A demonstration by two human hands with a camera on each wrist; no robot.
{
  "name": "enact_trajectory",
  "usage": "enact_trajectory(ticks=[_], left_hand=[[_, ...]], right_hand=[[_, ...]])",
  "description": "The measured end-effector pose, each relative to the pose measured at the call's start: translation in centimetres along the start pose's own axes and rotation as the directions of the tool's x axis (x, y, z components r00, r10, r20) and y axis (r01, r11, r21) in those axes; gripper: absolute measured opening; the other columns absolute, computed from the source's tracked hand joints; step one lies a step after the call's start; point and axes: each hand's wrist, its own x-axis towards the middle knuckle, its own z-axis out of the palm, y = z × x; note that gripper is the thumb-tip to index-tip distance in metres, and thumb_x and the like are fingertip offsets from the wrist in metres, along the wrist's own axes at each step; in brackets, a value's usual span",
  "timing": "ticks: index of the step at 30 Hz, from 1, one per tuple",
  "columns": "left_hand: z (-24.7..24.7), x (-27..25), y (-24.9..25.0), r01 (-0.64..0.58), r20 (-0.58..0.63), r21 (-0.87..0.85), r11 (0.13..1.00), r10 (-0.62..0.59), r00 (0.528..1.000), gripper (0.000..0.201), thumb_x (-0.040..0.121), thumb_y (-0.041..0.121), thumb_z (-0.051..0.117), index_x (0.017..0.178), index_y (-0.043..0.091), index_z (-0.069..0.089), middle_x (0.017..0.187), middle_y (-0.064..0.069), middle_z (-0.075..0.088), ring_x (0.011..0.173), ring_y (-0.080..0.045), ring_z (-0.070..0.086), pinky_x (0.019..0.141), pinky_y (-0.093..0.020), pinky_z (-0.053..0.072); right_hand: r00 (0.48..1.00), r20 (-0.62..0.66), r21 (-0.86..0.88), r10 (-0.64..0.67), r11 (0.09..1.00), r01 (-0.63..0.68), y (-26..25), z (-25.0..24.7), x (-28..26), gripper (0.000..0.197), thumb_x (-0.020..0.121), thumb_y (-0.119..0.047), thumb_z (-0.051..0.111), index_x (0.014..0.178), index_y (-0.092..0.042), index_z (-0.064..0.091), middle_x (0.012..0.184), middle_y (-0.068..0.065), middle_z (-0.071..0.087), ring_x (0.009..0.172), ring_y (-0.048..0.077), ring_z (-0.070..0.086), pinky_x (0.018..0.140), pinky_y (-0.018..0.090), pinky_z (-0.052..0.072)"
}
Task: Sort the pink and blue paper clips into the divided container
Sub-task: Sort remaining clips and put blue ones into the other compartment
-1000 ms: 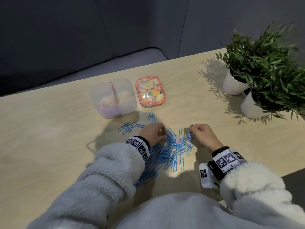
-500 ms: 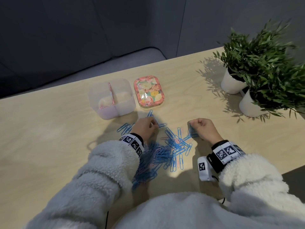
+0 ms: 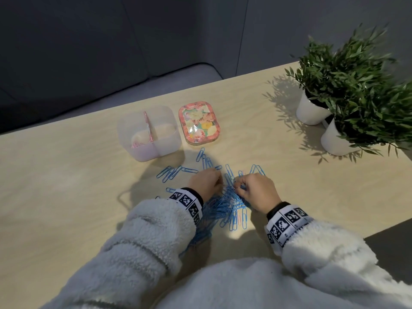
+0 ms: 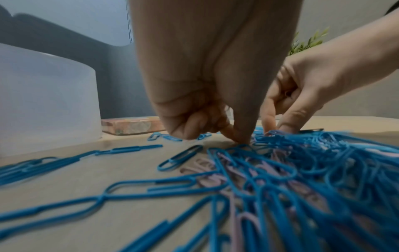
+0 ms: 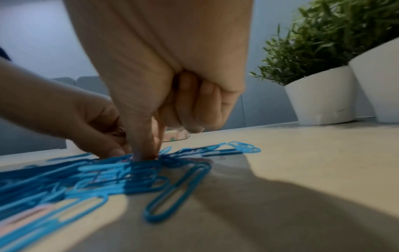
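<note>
A heap of blue paper clips [image 3: 223, 204] with a few pink ones [image 4: 207, 163] mixed in lies on the wooden table. Both hands are in its far side. My left hand [image 3: 219, 182] has its fingers curled, and one fingertip [image 4: 241, 139] presses down at the heap's edge; nothing shows inside the curl. My right hand [image 3: 238, 188] points thumb and forefinger [image 5: 144, 151] down into the clips and pinches there, with the other fingers tucked. The divided clear container [image 3: 165, 143] stands beyond, with pink clips [image 3: 137, 144] in its left compartment.
A floral tin [image 3: 199, 122] lies right of the container. Loose blue clips [image 3: 176, 171] are spread between the container and the hands. Two white-potted plants [image 3: 312, 110] [image 3: 334, 139] stand at the far right. The table's near right corner [image 3: 356, 233] is close to my right sleeve.
My left hand went out towards the loose blue clips, then came back to the heap. My right hand moved left, and both hands now meet at the heap's far side.
</note>
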Motion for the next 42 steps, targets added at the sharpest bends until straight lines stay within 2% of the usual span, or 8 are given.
enact_trajectory(ticks=[6, 10, 15, 18, 22, 24, 34, 42], left_hand=[[-0.6, -0.3, -0.7, 0.095, -0.034, -0.420, 0.903, -0.120, 0.992, 0.007, 0.087, 0.011, 0.055, 0.080, 0.012, 0.057, 0.077, -0.001, 0.057, 0.073, -0.016, 0.052, 0.057, -0.017, 0.039], [-1.4, -0.2, -1.1, 0.108, -0.001, -0.659, 0.744, -0.145, 0.989, 0.007, 0.087, 0.009, 0.058, 0.081, 0.013, 0.060, 0.066, 0.006, 0.055, 0.056, -0.007, 0.048, 0.050, -0.014, 0.041], [-1.7, 0.5, -0.4, 0.265, 0.195, -0.794, 0.547, -0.183, 0.964, 0.028, 0.093, 0.001, 0.034, 0.088, 0.013, 0.059, 0.071, -0.003, 0.044, 0.054, -0.010, 0.040, 0.047, -0.017, 0.037], [-1.5, 0.9, 0.6, 0.351, 0.269, -0.819, 0.454, -0.237, 0.933, 0.027, 0.091, 0.010, 0.036, 0.070, 0.016, 0.051, 0.065, -0.001, 0.041, 0.055, -0.013, 0.036, 0.050, -0.021, 0.030], [-0.6, 1.6, 1.4, 0.147, 0.061, -0.566, 0.811, -0.137, 0.989, 0.026, 0.091, 0.027, 0.050, 0.067, 0.018, 0.048, 0.062, 0.005, 0.046, 0.057, -0.011, 0.044, 0.058, -0.026, 0.037], [-0.1, 1.8, 1.8, 0.096, 0.027, -0.351, 0.932, -0.092, 0.995, 0.017, 0.088, 0.030, 0.055, 0.075, 0.018, 0.054, 0.068, 0.006, 0.053, 0.067, -0.014, 0.051, 0.067, -0.028, 0.043], [-0.8, 2.0, 0.8, 0.059, -0.052, -0.037, 0.998, -0.061, 0.997, 0.016, 0.089, 0.023, 0.049, 0.099, 0.015, 0.059, 0.104, -0.006, 0.065, 0.095, -0.027, 0.060, 0.078, -0.036, 0.047], [1.7, -1.0, 0.6, -0.208, 0.091, -0.007, 0.978, 0.208, 0.974, 0.017, 0.087, 0.024, 0.054, 0.101, 0.019, 0.061, 0.103, -0.004, 0.063, 0.098, -0.022, 0.057, 0.075, -0.026, 0.039]], right_hand=[[0.997, -0.053, 0.389, 0.050, 0.921, -0.025, 1.0, 0.8, 0.6, 0.015, 0.085, -0.019, 0.056, 0.070, -0.021, 0.059, 0.059, -0.002, 0.055, 0.056, 0.010, 0.053, 0.059, 0.029, 0.039], [0.935, 0.082, 0.914, 0.345, 0.348, -0.208, 2.2, -0.4, 1.1, 0.026, 0.088, -0.001, 0.051, 0.065, -0.011, 0.053, 0.048, 0.003, 0.049, 0.033, 0.007, 0.037, 0.045, 0.020, 0.032], [0.926, 0.202, 0.975, 0.318, 0.028, -0.222, 3.8, -2.5, 1.6, 0.028, 0.088, 0.009, 0.034, 0.086, -0.004, 0.059, 0.055, 0.004, 0.051, 0.035, 0.010, 0.040, 0.037, 0.018, 0.034], [0.903, 0.252, 0.951, 0.348, 0.085, -0.298, 3.7, -2.6, 2.2, 0.033, 0.083, 0.004, 0.028, 0.074, -0.002, 0.059, 0.059, 0.007, 0.044, 0.035, 0.010, 0.037, 0.036, 0.016, 0.026], [0.943, 0.026, 0.592, 0.331, 0.755, -0.282, 2.9, -1.4, 2.6, 0.021, 0.082, -0.013, 0.053, 0.065, -0.007, 0.064, 0.063, 0.007, 0.063, 0.058, 0.016, 0.057, 0.057, 0.022, 0.046], [0.945, -0.048, 0.415, 0.323, 0.867, -0.275, 2.6, -1.1, 2.6, 0.015, 0.078, -0.019, 0.061, 0.067, -0.012, 0.069, 0.070, 0.004, 0.070, 0.070, 0.020, 0.062, 0.066, 0.027, 0.046], [0.928, -0.021, 0.410, 0.373, 0.849, -0.332, 0.7, 0.5, 3.3, 0.010, 0.074, -0.015, 0.062, 0.067, -0.013, 0.069, 0.076, 0.009, 0.071, 0.078, 0.030, 0.065, 0.066, 0.027, 0.047], [0.909, 0.089, 0.918, 0.407, 0.321, -0.233, 3.1, -1.3, 1.9, 0.012, 0.085, 0.006, 0.043, 0.081, 0.000, 0.052, 0.053, 0.008, 0.053, 0.037, 0.013, 0.046, 0.036, 0.018, 0.036]])
